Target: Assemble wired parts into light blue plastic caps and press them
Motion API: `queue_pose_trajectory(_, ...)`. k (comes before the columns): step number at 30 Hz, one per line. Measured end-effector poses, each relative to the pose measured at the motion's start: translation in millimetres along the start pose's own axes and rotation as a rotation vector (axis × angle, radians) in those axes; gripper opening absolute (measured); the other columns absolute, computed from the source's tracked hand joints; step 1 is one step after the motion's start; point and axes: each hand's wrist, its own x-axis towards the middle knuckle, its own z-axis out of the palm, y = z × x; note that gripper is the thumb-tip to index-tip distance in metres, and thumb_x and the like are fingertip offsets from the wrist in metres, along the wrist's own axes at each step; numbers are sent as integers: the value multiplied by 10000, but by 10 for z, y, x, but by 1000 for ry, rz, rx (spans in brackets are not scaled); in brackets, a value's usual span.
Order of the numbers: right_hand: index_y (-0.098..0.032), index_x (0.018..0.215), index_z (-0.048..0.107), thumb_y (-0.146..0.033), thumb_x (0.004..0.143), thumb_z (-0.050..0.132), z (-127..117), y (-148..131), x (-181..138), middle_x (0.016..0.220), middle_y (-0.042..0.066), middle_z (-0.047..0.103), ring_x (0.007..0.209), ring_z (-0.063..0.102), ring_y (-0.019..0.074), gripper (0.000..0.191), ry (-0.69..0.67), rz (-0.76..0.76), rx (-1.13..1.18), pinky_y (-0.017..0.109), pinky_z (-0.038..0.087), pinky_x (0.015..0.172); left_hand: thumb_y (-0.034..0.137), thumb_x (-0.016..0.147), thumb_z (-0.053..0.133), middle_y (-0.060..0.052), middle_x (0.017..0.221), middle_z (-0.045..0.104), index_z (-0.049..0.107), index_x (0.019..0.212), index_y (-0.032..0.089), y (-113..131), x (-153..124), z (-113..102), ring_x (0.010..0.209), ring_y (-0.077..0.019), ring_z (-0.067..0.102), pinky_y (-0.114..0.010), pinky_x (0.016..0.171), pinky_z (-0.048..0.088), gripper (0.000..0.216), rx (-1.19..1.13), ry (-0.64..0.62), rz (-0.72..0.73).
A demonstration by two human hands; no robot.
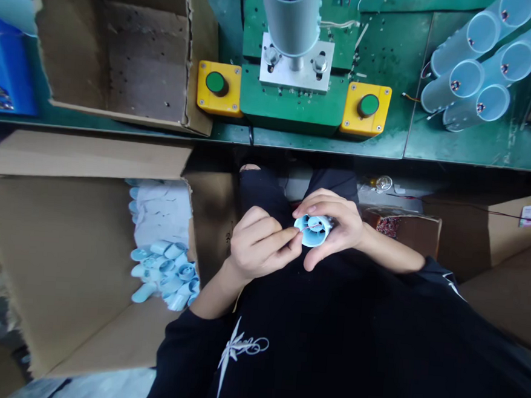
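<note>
My right hand (336, 225) is wrapped round a light blue plastic housing (314, 237), its round open end turned toward my left hand. A hub with spokes shows inside that opening. My left hand (265, 244) is closed in a pinch at the rim, on a thin reddish wire (308, 228) that runs out of the housing. Both hands are over my lap, below the bench edge.
On the green bench (460, 146), a press fixture (296, 77) stands between two green buttons (216, 83) in yellow boxes. Several blue tubes (467, 80) are at right. Cartons surround me; the left one (61, 257) holds blue plastic parts (167, 274).
</note>
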Motion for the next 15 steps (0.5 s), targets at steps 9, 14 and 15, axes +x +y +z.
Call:
queue_pose_trajectory(9, -220, 1458, 542, -549, 770, 973, 25, -25, -9, 1114, 91, 780, 978, 792, 233, 876, -74, -46, -38, 380, 683, 877, 95, 917, 681, 11, 665, 588, 628, 696, 197, 39, 75, -136, 681, -152, 495, -308, 652, 460, 249, -33, -323, -28)
queue_pose_trajectory(14, -186, 1442, 566, -511, 742, 997, 31, -28, 17, 1076, 88, 770, 959, 780, 232, 883, -98, -71, -49, 373, 679, 882, 121, 973, 636, 5, 662, 601, 611, 670, 195, 89, 89, -144, 662, -155, 485, -329, 643, 433, 313, 88, -394, -62)
queue_pose_trajectory(15, -192, 1438, 569, -513, 735, 999, 44, -13, 0, 1071, 82, 767, 948, 774, 226, 884, -100, -54, -33, 364, 676, 867, 121, 977, 631, 1, 665, 610, 617, 672, 193, 96, 76, -136, 664, -156, 493, -330, 650, 442, 313, 105, -402, -74)
